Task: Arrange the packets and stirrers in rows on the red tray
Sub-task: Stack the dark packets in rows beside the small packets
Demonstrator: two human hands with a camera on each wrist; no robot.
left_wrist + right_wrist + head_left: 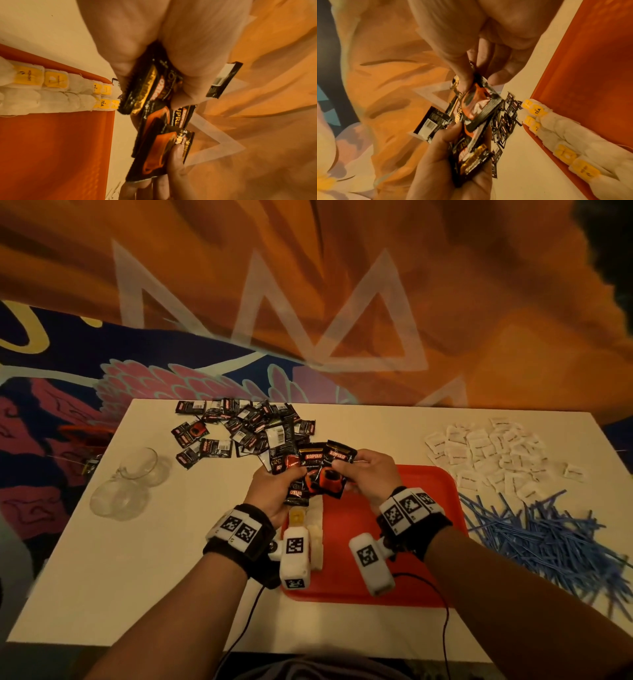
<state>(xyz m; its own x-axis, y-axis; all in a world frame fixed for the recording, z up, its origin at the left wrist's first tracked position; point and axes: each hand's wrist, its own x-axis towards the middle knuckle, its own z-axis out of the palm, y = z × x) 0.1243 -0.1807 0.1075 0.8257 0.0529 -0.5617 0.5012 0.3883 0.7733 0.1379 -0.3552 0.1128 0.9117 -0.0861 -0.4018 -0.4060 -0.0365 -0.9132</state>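
Your left hand (pixel 270 491) fingers are curled around a fanned stack of black coffee packets (pixel 310 470), and your right hand (pixel 368 474) pinches the rightmost packet (pixel 337 470) of that fan between thumb and forefinger. Below your fingers lies the red tray (pixel 424 508) on the white bench (pixel 137 559), with tea bags (pixel 51 92) in rows along its left edge. Beyond your fingers sits the loose packet pile (pixel 239 429); to their right, white sachets (pixel 486 453) and blue stirrers (pixel 541 535).
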